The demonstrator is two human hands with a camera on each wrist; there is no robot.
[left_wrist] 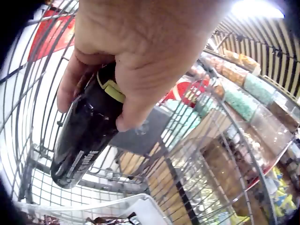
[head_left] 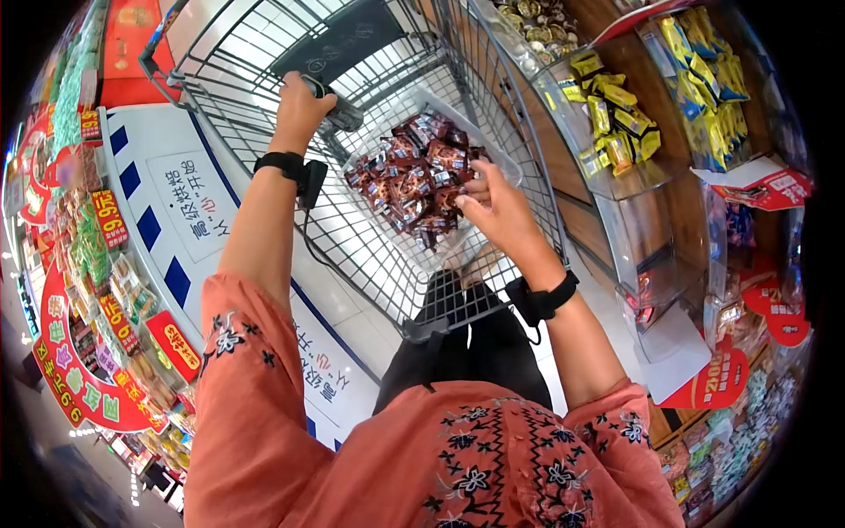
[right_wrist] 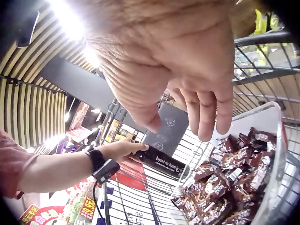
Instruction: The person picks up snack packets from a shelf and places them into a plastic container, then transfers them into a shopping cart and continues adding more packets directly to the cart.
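Over the far end of the shopping cart [head_left: 421, 329], my left hand [head_left: 301, 113] grips a black bottle [left_wrist: 86, 133] near its lid, which carries a yellow-green clasp. Pale lettering runs along the bottle's side in the right wrist view. A clear plastic bin [right_wrist: 277, 136] stands inside the cart, heaped with small brown-wrapped snack packs [head_left: 414, 180]. My right hand [head_left: 500, 211] hovers at the bin's near right side, fingers apart and holding nothing. Its fingertips overlap the packs in the head view.
Right of the cart rise wooden shelves with clear bins, some of yellow snack packs [head_left: 616, 119]. On the left is a white display panel [head_left: 189, 207] beside shelves of packaged goods with red price signs [head_left: 110, 220]. The cart's wire sides surround the bin.
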